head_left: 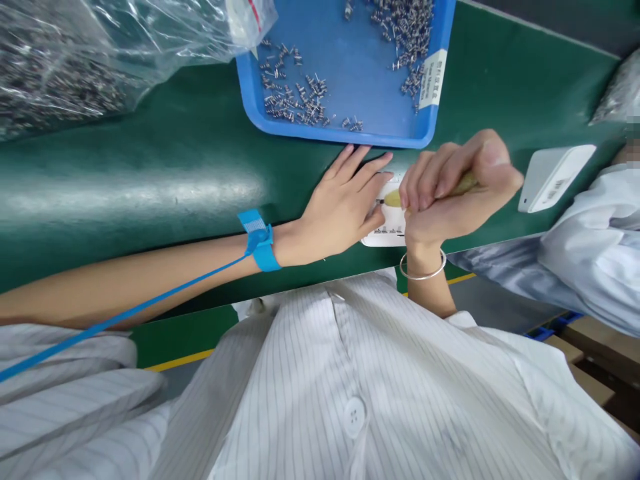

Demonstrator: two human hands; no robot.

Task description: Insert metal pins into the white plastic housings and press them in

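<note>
My right hand (445, 183) is wrapped round the yellow handle of a screwdriver (393, 199). The tool lies almost level, its dark shaft pointing left toward the thumb and forefinger of my left hand (343, 203). That left hand lies with fingers stretched out, its fingertips close to the front edge of a blue tray (320, 132). Below both hands, a white flat device (387, 239) with printed marks rests on the green table, partly covered by them. Where the screwdriver's tip touches is hidden.
Small metal screws (300, 100) lie in piles inside the tray. A clear plastic bag (165, 40) of similar parts is at upper left. Another white device (555, 177) stands at right, near a co-worker's sleeve (595, 247). A blue cord (165, 291) runs from my left wrist strap.
</note>
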